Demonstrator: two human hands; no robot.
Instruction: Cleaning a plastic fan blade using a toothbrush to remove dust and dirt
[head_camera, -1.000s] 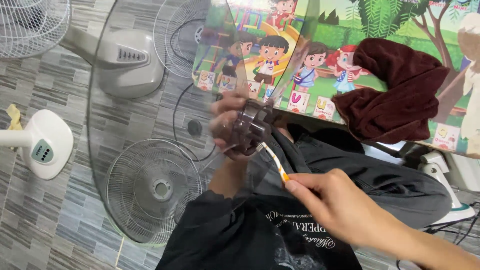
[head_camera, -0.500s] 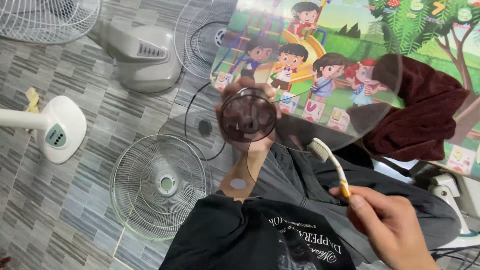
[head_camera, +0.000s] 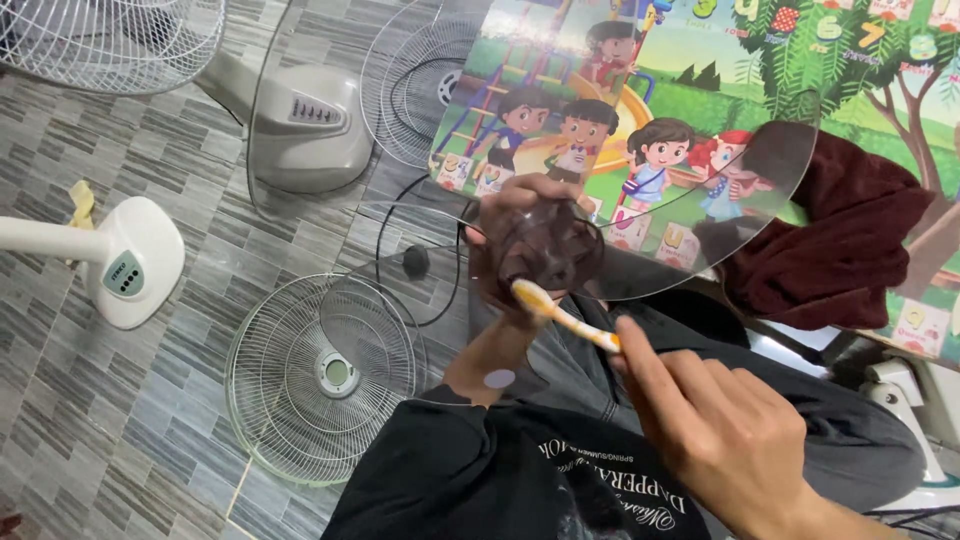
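Smoky plastic: the clear fan blade (head_camera: 640, 215), its dark hub (head_camera: 548, 250) over the person's lap, near the mat's lower edge.
Left hand: left hand (head_camera: 510, 240) wrapped around the hub from behind, fingers closed on it.
Right hand: right hand (head_camera: 715, 430) pinched shut on the toothbrush (head_camera: 562, 315) handle; bristle end touching the hub's lower rim.
Room: blade lobes spread over the picture mat (head_camera: 700, 80) and the tiled floor (head_camera: 120, 420); open floor at lower left.
Around: wire grille (head_camera: 325, 375) flat on the floor just left of the forearm; two fan bases (head_camera: 310, 120) (head_camera: 125, 265) farther left; maroon cloth (head_camera: 850, 240) on the mat's right part, behind a lobe.
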